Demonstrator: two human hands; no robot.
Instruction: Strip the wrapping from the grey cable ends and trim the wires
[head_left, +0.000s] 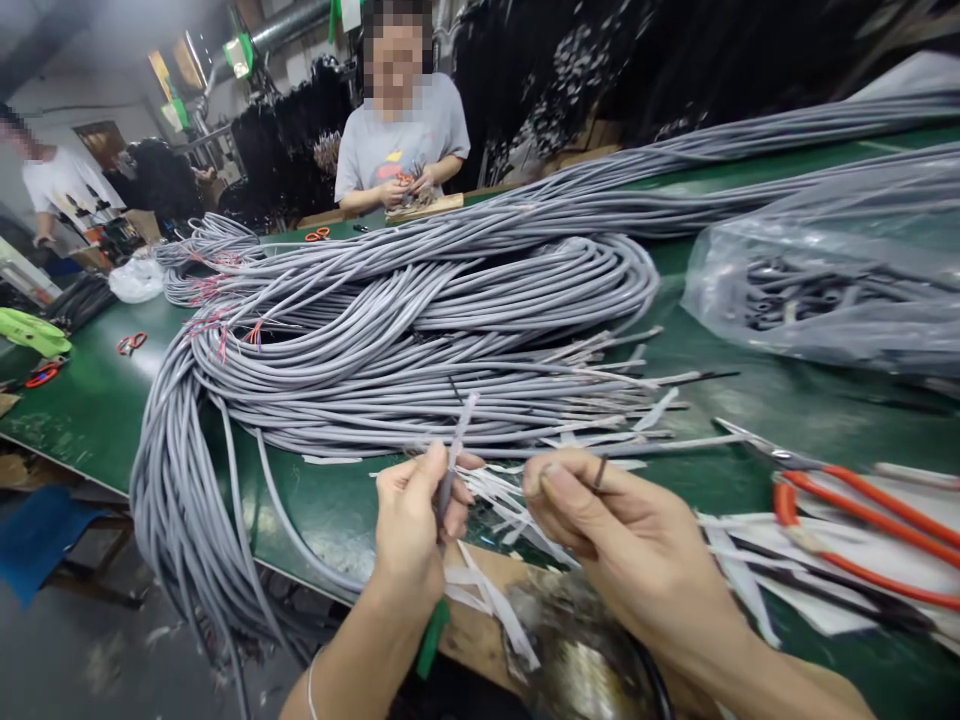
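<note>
My left hand (409,525) is closed around a grey cable (457,445), whose pale end points up past the thumb. To its right, my right hand (630,525) is pinched, thumb against the fingers. A short dark piece (600,472) shows between its fingers, too small to name. A large bundle of grey cables (420,300) lies behind both hands, with stripped ends on the right side. White strips (510,500) are scattered beneath and between my hands. Orange-handled scissors (862,500) lie with their blades spread, right of my right hand.
A clear plastic bag (825,320) of dark parts lies at the right of the green table (97,400). Small red-handled scissors (131,343) lie at the left. Across the table sits a person (405,140) working with both hands. A blue-covered stool (45,540) stands lower left.
</note>
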